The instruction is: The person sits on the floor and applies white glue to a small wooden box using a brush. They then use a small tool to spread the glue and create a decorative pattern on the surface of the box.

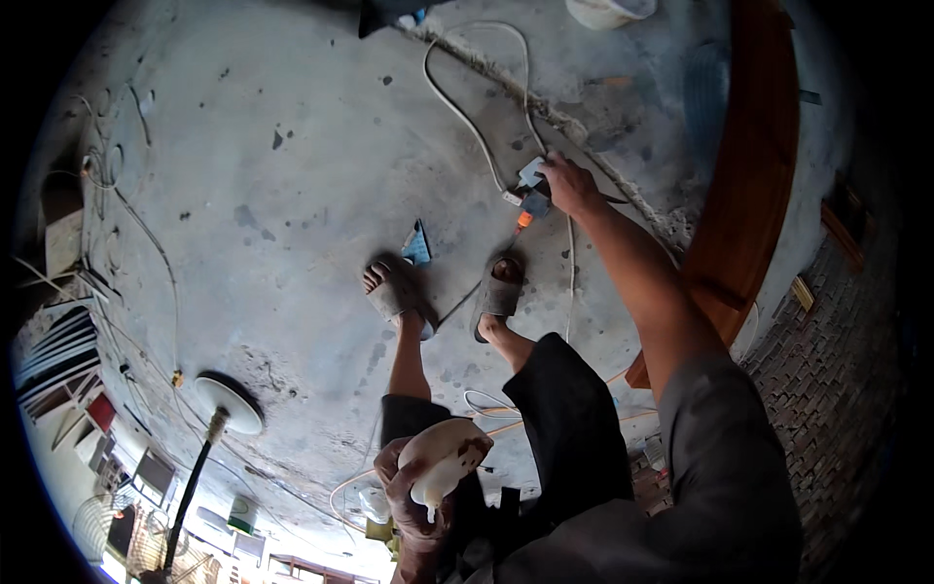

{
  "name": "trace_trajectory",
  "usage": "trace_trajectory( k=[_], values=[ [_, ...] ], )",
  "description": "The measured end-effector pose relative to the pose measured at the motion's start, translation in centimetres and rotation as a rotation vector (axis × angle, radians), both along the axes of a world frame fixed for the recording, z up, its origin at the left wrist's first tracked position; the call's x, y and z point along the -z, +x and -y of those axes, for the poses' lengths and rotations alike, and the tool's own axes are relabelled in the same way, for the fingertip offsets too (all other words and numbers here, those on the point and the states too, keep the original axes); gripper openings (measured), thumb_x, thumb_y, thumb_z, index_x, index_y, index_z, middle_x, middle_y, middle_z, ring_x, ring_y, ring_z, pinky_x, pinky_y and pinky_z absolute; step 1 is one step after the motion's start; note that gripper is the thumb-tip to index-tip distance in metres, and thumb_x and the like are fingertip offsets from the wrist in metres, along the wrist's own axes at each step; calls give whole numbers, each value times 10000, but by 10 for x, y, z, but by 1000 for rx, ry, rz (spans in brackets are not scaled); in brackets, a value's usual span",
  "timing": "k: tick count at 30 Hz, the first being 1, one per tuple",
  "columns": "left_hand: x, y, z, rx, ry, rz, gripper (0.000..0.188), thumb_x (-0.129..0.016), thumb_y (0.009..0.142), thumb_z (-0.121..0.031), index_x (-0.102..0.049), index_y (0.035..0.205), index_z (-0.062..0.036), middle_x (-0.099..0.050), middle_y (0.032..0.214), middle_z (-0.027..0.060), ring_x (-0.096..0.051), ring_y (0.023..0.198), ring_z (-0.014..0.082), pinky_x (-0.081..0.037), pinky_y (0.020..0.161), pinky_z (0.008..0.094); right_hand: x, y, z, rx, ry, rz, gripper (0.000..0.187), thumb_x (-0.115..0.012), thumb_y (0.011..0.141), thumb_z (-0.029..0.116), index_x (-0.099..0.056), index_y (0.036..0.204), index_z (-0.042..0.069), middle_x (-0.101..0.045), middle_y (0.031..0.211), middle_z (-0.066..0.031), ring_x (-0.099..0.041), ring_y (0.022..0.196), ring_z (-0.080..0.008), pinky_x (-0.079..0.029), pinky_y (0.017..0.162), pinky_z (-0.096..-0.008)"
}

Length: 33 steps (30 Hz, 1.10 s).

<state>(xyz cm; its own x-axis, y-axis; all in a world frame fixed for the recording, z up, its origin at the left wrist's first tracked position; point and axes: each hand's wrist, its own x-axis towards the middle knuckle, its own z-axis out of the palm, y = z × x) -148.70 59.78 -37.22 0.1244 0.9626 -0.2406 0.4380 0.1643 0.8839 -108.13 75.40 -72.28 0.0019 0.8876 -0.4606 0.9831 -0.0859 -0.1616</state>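
View from the head down onto a stained grey concrete floor (292,195). The right hand (569,185) reaches far out to the floor, fingers curled down over a small pale-blue rectangular box (531,173) and touching it; whether the fingers actually clamp it cannot be told. Just near of the box lies a small blue and orange tool (530,209), beside the hand. A white cable (467,117) loops across the floor from the far side to the box. The left hand (413,496), near and low in the scene, is closed around a cream-coloured rounded object with a brown patch (443,457), gripping it from below, well apart from the right hand. Between the hands stand two feet in grey slippers (496,292). At left stands a white round fan base on a dark pole (229,404). A reddish-brown wooden plank (754,175) lies at right.
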Motion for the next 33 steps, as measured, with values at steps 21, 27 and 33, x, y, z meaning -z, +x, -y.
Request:
trace_trajectory(
  k=[21, 27, 33],
  values=[
    [120, -26, -41, -48, -345, 29, 447, -744, 876, -235, -528, 1253, -129, -504, 1252, 230, -586, 1088, 345, -521, 864, 428, 133, 52, -10, 113, 29, -86, 300, -609, 929, 109, -606, 1227, 145, -699, 1100, -141, -669, 991, -397, -542, 798, -483],
    [103, -28, -40, -4, -246, 27, 519, -777, 872, -112, -503, 1313, -117, -521, 1239, 238, -571, 1115, 364, -499, 928, 443, 58, -18, -26, 387, 139, -408, 408, -705, 916, 225, -563, 1282, 113, -691, 1050, -224, -651, 987, -453, -521, 804, -492],
    [9, -27, -100, -106, -164, 137, 387, -625, 973, -37, -493, 1333, -89, -533, 1213, 193, -576, 1143, 344, -480, 975, 445, -122, -128, -81, 479, 204, -673, 425, -741, 920, 315, -573, 1244, 98, -714, 1010, -183, -707, 932, -354, -537, 785, -430]
  ],
)
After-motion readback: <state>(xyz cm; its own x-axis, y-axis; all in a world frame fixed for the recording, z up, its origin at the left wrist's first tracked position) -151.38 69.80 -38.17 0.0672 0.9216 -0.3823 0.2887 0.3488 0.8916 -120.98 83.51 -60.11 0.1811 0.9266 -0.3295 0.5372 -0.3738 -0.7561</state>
